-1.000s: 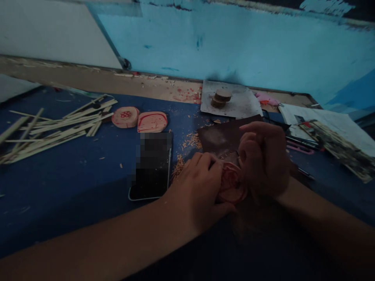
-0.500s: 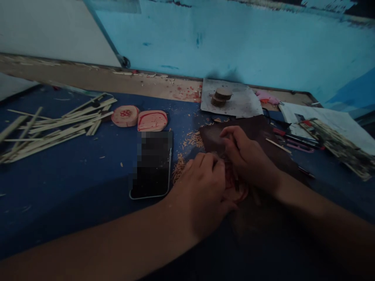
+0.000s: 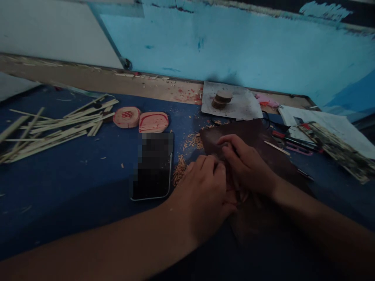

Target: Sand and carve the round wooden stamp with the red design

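Note:
My left hand (image 3: 205,191) is curled over a pink wooden slice (image 3: 238,194) lying on a dark brown mat (image 3: 252,134), holding it down. Only a sliver of the slice shows between my hands. My right hand (image 3: 244,166) is closed in a pinch just beyond the left one, pressed onto the slice; what it grips is hidden by its fingers. Wood shavings (image 3: 183,160) lie scattered left of the mat.
A phone (image 3: 152,166) lies left of my hands. Behind it sit two painted wooden slices (image 3: 140,119), with a heap of wooden sticks (image 3: 55,127) further left. Stacked wood discs (image 3: 222,98) rest on grey paper. Pens and tools (image 3: 293,142) and papers (image 3: 328,132) lie right.
My right hand has dropped from a raised fist down onto the slice and slid left, covering most of it. My left hand has stayed in place.

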Tool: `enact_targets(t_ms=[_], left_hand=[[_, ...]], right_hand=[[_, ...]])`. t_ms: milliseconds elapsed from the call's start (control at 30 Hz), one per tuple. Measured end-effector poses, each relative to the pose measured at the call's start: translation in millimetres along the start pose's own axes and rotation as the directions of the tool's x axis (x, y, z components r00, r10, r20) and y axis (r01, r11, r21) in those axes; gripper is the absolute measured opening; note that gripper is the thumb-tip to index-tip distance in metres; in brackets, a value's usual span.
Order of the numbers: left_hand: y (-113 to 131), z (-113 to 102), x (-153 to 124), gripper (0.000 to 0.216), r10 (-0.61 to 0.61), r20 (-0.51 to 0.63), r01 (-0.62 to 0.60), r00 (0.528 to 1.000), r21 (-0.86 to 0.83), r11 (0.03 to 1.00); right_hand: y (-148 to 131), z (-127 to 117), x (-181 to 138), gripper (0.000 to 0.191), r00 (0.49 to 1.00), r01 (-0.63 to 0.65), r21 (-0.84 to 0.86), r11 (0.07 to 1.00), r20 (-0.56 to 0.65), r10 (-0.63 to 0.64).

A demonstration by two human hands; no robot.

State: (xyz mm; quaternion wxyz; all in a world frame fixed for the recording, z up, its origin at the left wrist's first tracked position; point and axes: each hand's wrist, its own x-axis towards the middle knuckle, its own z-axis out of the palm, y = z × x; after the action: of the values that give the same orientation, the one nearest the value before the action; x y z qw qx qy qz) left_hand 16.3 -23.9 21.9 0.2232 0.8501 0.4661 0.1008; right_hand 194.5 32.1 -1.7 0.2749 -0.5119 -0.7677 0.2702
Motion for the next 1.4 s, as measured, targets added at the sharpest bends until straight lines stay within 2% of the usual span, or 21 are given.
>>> enact_targets(t_ms=[67,167,233,333,467,533,633,733,867,1000,1100,1200,1267,1400], left_hand=[[-1.0,0.6,-0.4,0.062,-0.008,-0.003,0.008,1.0,0.006,1.0],[-4.0,1.8,-0.7,0.069,-0.016,-0.026,0.017,1.0,0.033,0.999],[-6.5,1.4,-1.0,0.083,-0.023,-0.051,0.026,0.998,0.055,0.998],[-10.6,-2.8,-1.4,0.095,0.007,-0.035,-0.006,0.999,0.048,0.999],[-15.3,-12.0,0.2,0.084,0.22,0.058,-0.22,0.974,-0.01,0.975],[-16.5,-14.6,1.7,0.078,0.265,0.096,-0.262,0.96,-0.045,0.964],[-16.6,-13.9,4.0,0.069,0.195,0.081,-0.192,0.977,-0.043,0.98],[-15.3,-10.8,4.9,0.082,0.079,0.045,-0.079,0.996,-0.009,0.997],[-12.5,-12.6,3.0,0.091,0.052,0.064,-0.051,0.997,-0.017,0.999],[-9.2,-20.5,0.1,0.082,0.1,0.143,-0.091,0.985,-0.069,0.993],[-5.7,-23.1,-0.5,0.068,0.061,0.207,-0.051,0.976,-0.053,0.997],[-2.7,-20.5,-0.4,0.059,0.017,0.207,-0.006,0.978,-0.054,0.999],[-1.8,-18.0,-0.6,0.061,0.011,0.186,-0.001,0.982,-0.057,0.998],[-1.2,-17.5,-0.6,0.063,0.029,0.206,-0.019,0.978,-0.049,0.999]], right_hand=[[2.1,-1.9,-1.4,0.019,0.991,-0.009,0.066,0.998,-0.133,0.018],[3.0,-10.0,-3.6,0.015,0.947,0.044,0.075,0.996,-0.321,-0.018],[1.9,-17.8,-6.2,0.014,0.928,0.085,0.04,0.996,-0.366,-0.065],[-1.2,-29.7,-12.4,0.02,0.933,0.133,-0.062,0.989,-0.328,-0.146],[-9.1,-39.9,-21.3,0.02,0.901,0.195,-0.211,0.958,-0.348,-0.26],[-13.8,-41.3,-24.8,0.017,0.887,0.195,-0.248,0.949,-0.368,-0.278],[-17.5,-39.4,-28.2,0.019,0.886,0.161,-0.254,0.954,-0.388,-0.253],[-15.9,-36.2,-29.3,0.023,0.877,0.136,-0.262,0.955,-0.417,-0.239],[-13.2,-34.3,-29.6,0.025,0.857,0.121,-0.273,0.954,-0.456,-0.239],[-17.1,-33.7,-31.3,0.022,0.842,0.124,-0.307,0.944,-0.47,-0.264],[-17.5,-30.3,-30.9,0.02,0.838,0.122,-0.318,0.94,-0.475,-0.269],[-8.4,-25.1,-26.0,0.021,0.833,0.104,-0.263,0.959,-0.504,-0.229],[1.5,-22.3,-21.0,0.022,0.847,0.106,-0.183,0.977,-0.499,-0.185],[17.8,-19.5,-12.5,0.023,0.923,0.034,0.058,0.998,-0.384,-0.009]])
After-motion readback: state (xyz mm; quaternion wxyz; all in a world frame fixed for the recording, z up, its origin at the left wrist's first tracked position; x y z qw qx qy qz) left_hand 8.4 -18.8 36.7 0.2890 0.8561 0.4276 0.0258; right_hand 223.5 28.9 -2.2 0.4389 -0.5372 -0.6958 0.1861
